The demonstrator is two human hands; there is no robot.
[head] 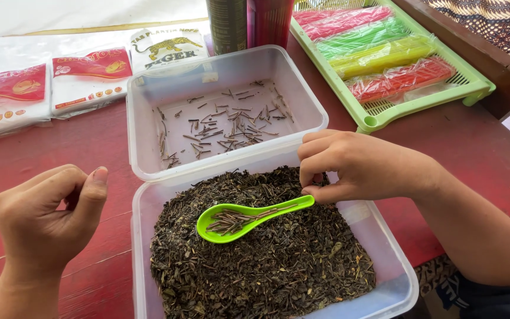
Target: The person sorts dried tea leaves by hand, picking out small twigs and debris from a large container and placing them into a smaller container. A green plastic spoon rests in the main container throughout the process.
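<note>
A clear plastic tub [396, 277] holds a heap of dark dried tea leaves [267, 260]. A green plastic spoon [240, 217] lies on the leaves with a few thin stems in its bowl. My right hand [355, 165] pinches the end of the spoon's handle over the tub's far edge. My left hand [48, 212] hovers above the red table [107, 142] left of the tub, fingers curled in with the thumb up; whether it holds anything is hidden. Behind, a second clear tub [143, 118] contains scattered thin stems [225, 127].
A green slotted tray [473, 85] with bags of coloured straws stands at the back right. Flat white and red packets [48, 88] lie at the back left. Two tall cans [249, 20] stand behind the far tub. A wooden rail runs at the right.
</note>
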